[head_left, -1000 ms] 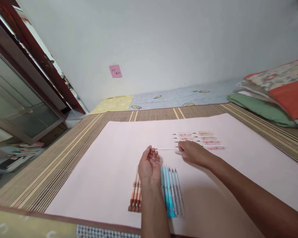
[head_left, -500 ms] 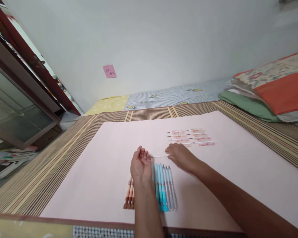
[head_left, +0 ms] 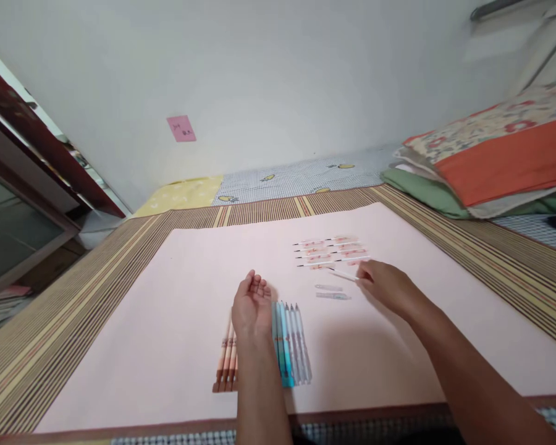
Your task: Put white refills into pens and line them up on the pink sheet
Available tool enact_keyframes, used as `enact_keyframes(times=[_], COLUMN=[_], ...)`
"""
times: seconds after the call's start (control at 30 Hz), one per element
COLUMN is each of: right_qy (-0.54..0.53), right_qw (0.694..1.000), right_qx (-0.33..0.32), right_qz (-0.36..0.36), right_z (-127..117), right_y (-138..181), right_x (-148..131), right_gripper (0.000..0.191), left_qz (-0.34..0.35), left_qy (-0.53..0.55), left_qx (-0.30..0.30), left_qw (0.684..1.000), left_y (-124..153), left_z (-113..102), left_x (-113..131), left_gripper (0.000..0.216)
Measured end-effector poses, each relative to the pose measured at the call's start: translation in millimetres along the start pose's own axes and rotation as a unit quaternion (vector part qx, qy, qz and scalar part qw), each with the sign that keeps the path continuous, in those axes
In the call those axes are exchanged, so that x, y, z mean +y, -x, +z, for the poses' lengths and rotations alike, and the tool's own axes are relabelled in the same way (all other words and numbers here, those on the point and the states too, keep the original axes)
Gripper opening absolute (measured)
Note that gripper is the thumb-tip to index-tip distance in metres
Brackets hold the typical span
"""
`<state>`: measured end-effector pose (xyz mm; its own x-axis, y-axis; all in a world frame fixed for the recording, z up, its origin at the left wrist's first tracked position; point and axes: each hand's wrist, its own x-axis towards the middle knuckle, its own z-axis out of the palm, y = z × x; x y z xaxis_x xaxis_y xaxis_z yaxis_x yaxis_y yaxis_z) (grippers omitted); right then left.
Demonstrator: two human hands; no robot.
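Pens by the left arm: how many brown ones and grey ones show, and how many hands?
Brown pens: 3 showing
Grey pens: 3
Hands: 2, left hand and right hand
Total: 8; the left arm may hide more

Three brown pens [head_left: 226, 364] visible near left, at least two blue pens [head_left: 286, 355], three clear pens [head_left: 298, 346], two loose barrel pieces [head_left: 332, 296], at least seven far refills [head_left: 322, 264], one held refill [head_left: 345, 275], one pink note [head_left: 181, 128]
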<state>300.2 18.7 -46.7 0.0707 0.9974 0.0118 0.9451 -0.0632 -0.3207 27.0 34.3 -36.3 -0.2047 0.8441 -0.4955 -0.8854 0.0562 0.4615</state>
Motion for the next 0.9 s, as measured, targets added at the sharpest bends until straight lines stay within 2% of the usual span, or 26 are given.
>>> enact_keyframes(times=[0.1,0.2,0.37,0.57,0.73,0.9], right_qy=[0.019,0.006,-0.120,-0.090,-0.089,-0.141], right_qw=[0.999,0.999,0.992,0.991,0.991,0.983], right_qx=[-0.014,-0.001,0.031,0.010,0.001,0.039], right_qz=[0.048,0.053,-0.018,-0.095,-0.102,-0.108], right_z=[7.5,12.0,8.8,25.4,42.6,33.1], right_y=[15.5,20.9,17.0,3.0,-8.5,-2.1], right_x=[14.3,10.1,-15.3,-30.0,-28.6,-32.4], right_gripper=[0.017,0.016,0.017,0.021,0.016,0.008], left_qz=[-0.006,-0.003,-0.012,-0.032,-0.034,-0.003], left_qy=[-0.016,-0.031,-0.083,-0.132,-0.142,-0.197], left_qx=[-0.006,-0.015,-0.048,-0.088,-0.093,-0.101], left_qw=[1.000,0.999,0.995,0.987,0.985,0.975], left_y=[-1.3,-1.8,2.0,6.5,5.6,4.2], left_z=[0.0,-0.5,2.1,4.3,2.2,-0.4], left_x=[-6.7,-13.2,-29.2,-49.9,-56.3,-63.2], left_gripper=[0.009,0.009,0.008,0.010,0.011,0.014])
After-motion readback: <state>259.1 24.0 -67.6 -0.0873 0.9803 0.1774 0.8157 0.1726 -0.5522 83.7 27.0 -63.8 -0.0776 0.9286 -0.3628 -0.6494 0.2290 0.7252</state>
